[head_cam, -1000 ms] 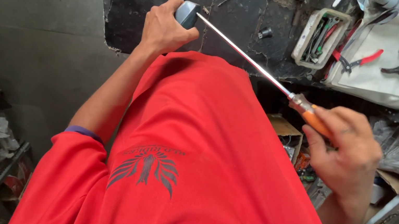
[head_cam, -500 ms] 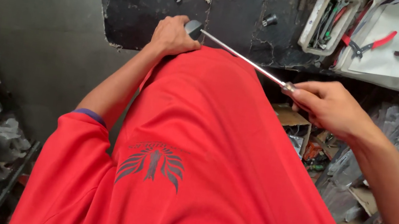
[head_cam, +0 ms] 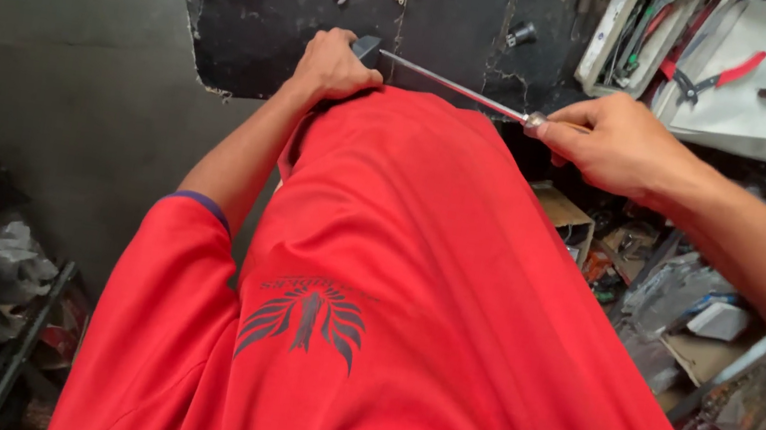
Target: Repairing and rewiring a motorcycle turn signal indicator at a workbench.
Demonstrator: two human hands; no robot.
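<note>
Currently | my left hand (head_cam: 329, 66) closed on small dark part (head_cam: 366, 47) at desk (head_cam: 454, 13) edge | right hand (head_cam: 616, 144) gripping screwdriver (head_cam: 453, 86), tip at part | driving unfinished, I judge

Long silver screwdriver shaft (head_cam: 453, 87) slants down rightward from a small dark part (head_cam: 366, 46)
</note>
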